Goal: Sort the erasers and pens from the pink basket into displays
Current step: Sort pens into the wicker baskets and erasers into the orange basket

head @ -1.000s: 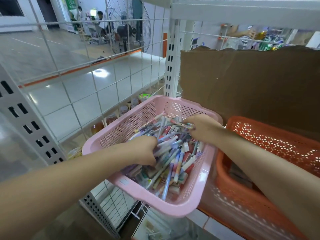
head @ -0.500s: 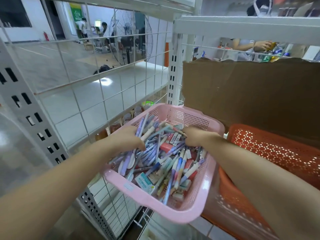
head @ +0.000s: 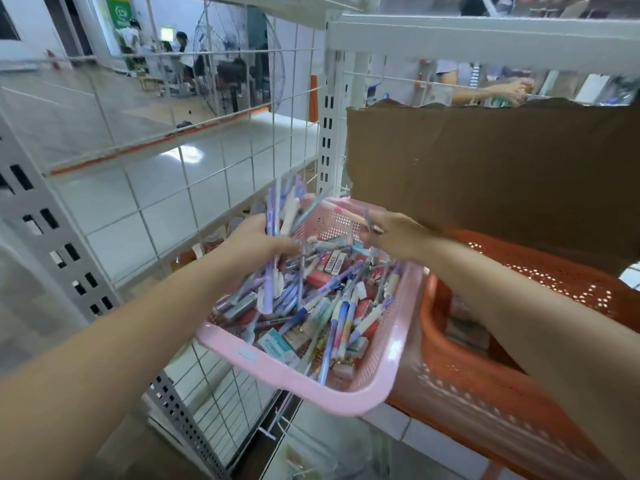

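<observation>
White metal shop shelving all around, with a wire grid panel on the left and a big floor fan out on the shiny floor beyond it. The pink basket sits on the shelf with its near corner hanging over the front edge. Its right side is pressed against an orange basket, and a torn sheet of brown cardboard stands behind both.

The pink one is still heaped with loose pens and boxed erasers, all jumbled together. The left hand has its fingers wrapped round a bundle of pens, which stands upright above the basket's left side, tips fanning out. The right hand is over the far end of the pile, fingers curled, pinching a thin pen (hard to make out, it's blurry).

For writing, one pink eraser sleeve shows a barcode. The print on the teal-and-white eraser boxes and on the green sign up top is too smeared to read.
</observation>
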